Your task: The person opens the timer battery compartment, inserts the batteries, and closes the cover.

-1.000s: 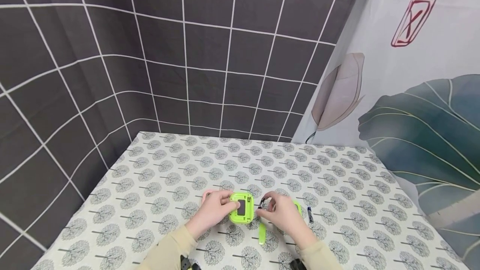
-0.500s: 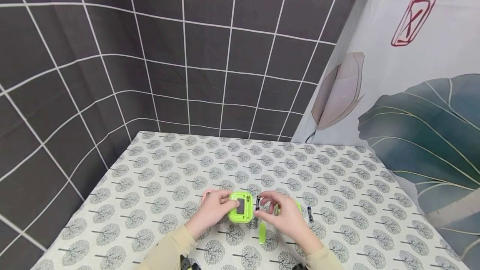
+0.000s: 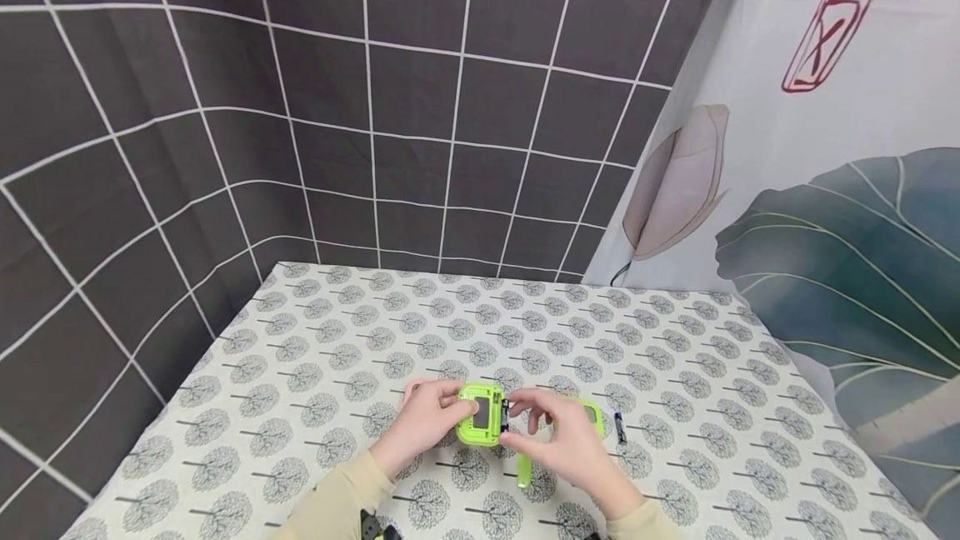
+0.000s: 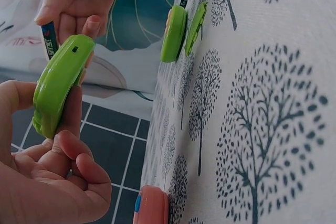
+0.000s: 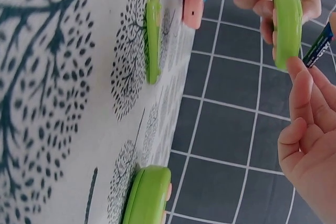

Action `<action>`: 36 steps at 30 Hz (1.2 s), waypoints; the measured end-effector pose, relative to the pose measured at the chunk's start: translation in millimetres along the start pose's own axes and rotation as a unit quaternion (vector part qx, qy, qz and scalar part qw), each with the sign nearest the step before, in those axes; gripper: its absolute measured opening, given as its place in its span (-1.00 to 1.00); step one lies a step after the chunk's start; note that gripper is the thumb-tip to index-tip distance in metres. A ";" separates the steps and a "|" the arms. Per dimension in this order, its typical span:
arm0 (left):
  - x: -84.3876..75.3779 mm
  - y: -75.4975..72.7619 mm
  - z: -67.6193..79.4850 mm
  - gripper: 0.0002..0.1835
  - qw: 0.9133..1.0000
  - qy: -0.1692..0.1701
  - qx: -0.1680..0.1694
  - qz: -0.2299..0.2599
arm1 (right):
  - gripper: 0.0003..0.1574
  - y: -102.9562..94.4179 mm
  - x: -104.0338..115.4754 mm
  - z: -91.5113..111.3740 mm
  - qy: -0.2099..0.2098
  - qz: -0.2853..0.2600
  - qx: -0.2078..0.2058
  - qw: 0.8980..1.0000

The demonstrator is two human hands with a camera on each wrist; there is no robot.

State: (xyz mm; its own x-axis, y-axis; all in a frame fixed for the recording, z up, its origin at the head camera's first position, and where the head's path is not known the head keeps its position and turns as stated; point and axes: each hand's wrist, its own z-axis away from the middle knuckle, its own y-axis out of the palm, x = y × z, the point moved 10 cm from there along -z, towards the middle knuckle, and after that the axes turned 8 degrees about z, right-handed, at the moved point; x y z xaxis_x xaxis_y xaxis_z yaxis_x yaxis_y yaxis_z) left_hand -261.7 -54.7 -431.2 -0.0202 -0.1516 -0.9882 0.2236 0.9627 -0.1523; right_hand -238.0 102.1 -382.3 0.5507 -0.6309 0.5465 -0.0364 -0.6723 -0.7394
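In the head view, my left hand (image 3: 427, 419) grips a lime-green rounded plastic device (image 3: 481, 417) by its left side, thumb over a dark rectangular patch. A narrow battery slot runs along the device's right edge. My right hand (image 3: 564, 437) pinches a small cylindrical battery (image 3: 505, 417) between thumb and fingers, right at that slot. The left wrist view shows the battery's blue-and-green wrapper just behind the device (image 4: 60, 82). Seen from the right wrist, the device (image 5: 287, 22) is held above the table, with the battery (image 5: 319, 46) tilted against its edge.
A green strip-shaped cover (image 3: 524, 471) lies on the tree-print tablecloth (image 3: 360, 482) below the hands. Another green rounded device (image 3: 592, 417) sits behind my right hand, with a second battery (image 3: 620, 428) beyond it. A pink device (image 4: 152, 205) lies by my left hand.
My right hand has turned the battery more upright and carried it left to the device's slot. My left hand and the device have barely moved.
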 end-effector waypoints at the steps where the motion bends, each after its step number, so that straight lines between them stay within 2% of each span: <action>1: -0.1 0.0 -0.1 -0.62 1.000 0.001 0.000 -0.001 | -0.42 1.1 1.8 0.0 -0.005 0.002 0.002 1.000; 10: -2.9 1.1 -0.1 -0.59 1.000 0.008 0.009 -0.010 | -0.42 6.3 12.6 0.1 -0.038 0.038 0.007 0.999; 15: -1.7 1.9 -0.4 -0.57 1.000 0.004 0.013 -0.002 | -0.41 4.5 19.0 0.6 -0.073 0.077 -0.014 0.994; 22: -2.9 2.2 -0.6 -0.57 1.000 0.011 0.014 -0.006 | -0.57 1.0 26.9 1.9 -0.121 0.111 -0.050 0.985; 26: -3.3 2.0 -0.8 -0.58 1.000 0.010 0.012 -0.014 | -0.50 0.8 24.1 1.5 -0.101 0.112 -0.050 0.987; 30: -3.8 2.4 -0.3 -0.57 1.000 0.006 0.016 -0.009 | -0.32 2.6 16.7 -0.1 -0.062 0.087 -0.034 0.994; 36: -8.8 7.6 1.1 -0.63 0.998 0.026 0.041 -0.032 | -0.02 12.7 -0.8 -0.6 0.013 0.023 0.036 0.999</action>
State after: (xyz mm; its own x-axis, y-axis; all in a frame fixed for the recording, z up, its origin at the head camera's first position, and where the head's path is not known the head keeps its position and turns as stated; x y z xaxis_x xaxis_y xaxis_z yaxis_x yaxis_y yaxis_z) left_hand -258.7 -46.3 -423.7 -0.0861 -0.1982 -0.9764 0.3001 0.9293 -0.2151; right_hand -239.3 93.8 -391.9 0.5284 -0.6703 0.5210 0.0000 -0.6137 -0.7895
